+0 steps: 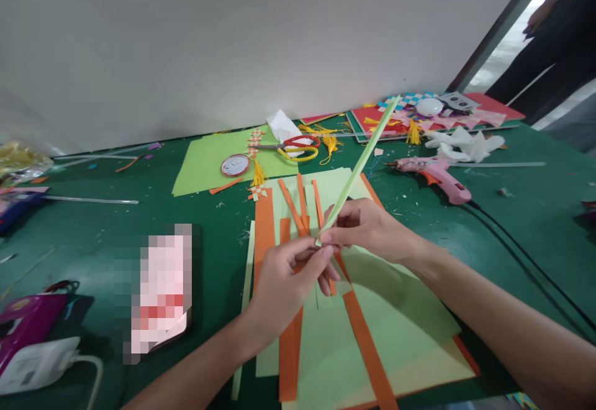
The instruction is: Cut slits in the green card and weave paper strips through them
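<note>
A long light green paper strip (pixel 365 155) rises at a slant to the upper right above the sheets. My right hand (pixel 370 228) pinches it close to its lower end, with thumb and fingers closed. Right against that end, my left hand (pixel 291 273) is also closed, its thumb and index finger gripping the tip of the strip. Fingers partly hide the strip's lower end. Beneath both hands lie light green paper sheets (pixel 400 335) with several orange paper strips (pixel 370 348) spread over them.
Scissors (pixel 298 148), a round tin (pixel 235 165) and a yellow tassel (pixel 257 174) lie beyond the sheets. At right rests a pink glue gun (pixel 435 175) with a trailing cord. A blurred phone (pixel 162 292) lies left. White charger (pixel 40 363) at lower left. Someone stands far right.
</note>
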Demonstrator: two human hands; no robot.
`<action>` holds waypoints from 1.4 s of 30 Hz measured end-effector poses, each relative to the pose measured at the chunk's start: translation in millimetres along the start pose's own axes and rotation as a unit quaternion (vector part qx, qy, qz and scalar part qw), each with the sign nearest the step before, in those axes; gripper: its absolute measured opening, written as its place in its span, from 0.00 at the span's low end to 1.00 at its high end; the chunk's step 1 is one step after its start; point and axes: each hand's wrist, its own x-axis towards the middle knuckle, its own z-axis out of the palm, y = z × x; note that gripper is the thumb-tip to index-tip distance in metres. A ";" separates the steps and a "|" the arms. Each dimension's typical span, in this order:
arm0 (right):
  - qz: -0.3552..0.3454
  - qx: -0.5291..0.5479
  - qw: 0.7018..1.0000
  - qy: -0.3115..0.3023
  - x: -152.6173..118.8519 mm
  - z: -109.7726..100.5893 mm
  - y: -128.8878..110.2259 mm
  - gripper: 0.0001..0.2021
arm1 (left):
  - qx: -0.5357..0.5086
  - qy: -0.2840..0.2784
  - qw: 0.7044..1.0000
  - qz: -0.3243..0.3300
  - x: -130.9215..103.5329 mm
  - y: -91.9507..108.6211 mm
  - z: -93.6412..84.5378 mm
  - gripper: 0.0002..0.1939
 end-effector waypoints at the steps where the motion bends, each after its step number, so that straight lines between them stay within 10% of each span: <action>1: -0.004 0.007 1.000 -0.005 -0.1 0.3 -0.7 0.12 | -0.008 -0.002 1.000 0.002 -0.2 -0.1 -0.3 0.12; 8: -0.023 0.021 0.999 -0.027 -2.7 -0.4 -3.5 0.10 | -0.124 -0.034 0.992 -0.013 2.8 -6.9 -4.1 0.24; 42: -0.026 0.053 0.996 -0.073 -0.3 -0.1 -3.7 0.10 | -0.146 -0.041 0.987 -0.054 8.3 -9.9 -4.9 0.20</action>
